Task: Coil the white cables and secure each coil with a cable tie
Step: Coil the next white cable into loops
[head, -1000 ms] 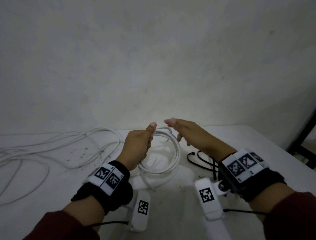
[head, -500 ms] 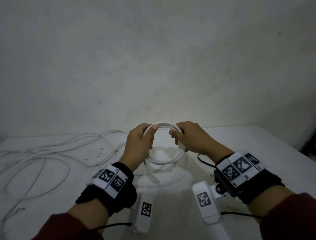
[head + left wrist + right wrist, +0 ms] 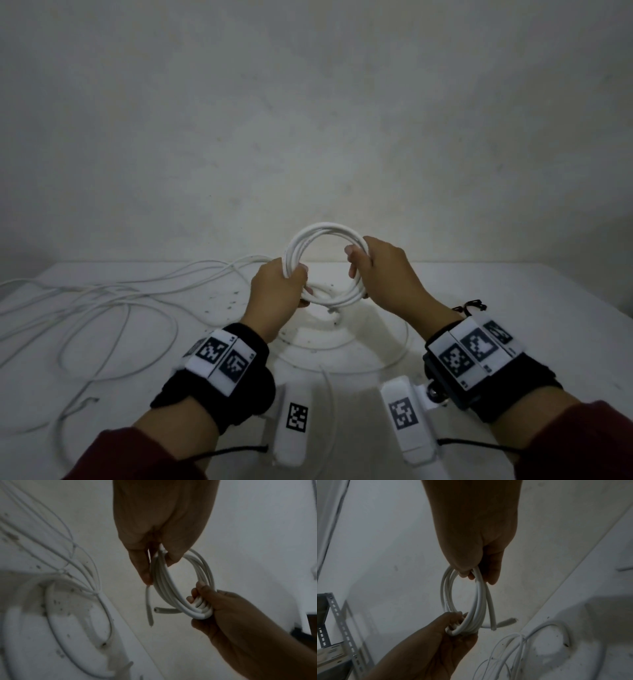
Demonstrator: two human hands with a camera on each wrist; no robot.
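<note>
I am holding the coil [image 3: 323, 267] of white cable up off the table [image 3: 513, 301], just above the centre of the head view, with a hand on each side of the ring. My left hand [image 3: 277, 301] is gripping the left side, fingers curled round the bundled turns; my right hand [image 3: 383, 274] is gripping the right side the same way. In the left wrist view the turns are lying side by side under my right fingers [image 3: 197, 595], and two cut cable ends [image 3: 164, 610] are sticking out loose from the lower part of the ring.

Nothing is binding the coil yet, so I judge the risk is in the next step. Reaching for a tie means letting go with one hand, and the stiff turns may spring apart or slide out of line; the free ends could pull loose and shorten the coil. A black cable tie [image 3: 471, 306] is lying at right of centre, just behind my right wrist, so that hand is the likely one to release.

The other loose cables [image 3: 102, 301] are sprawling over the left of the table, near my left forearm, and a low sweep could snag them and drag the tangle.
</note>
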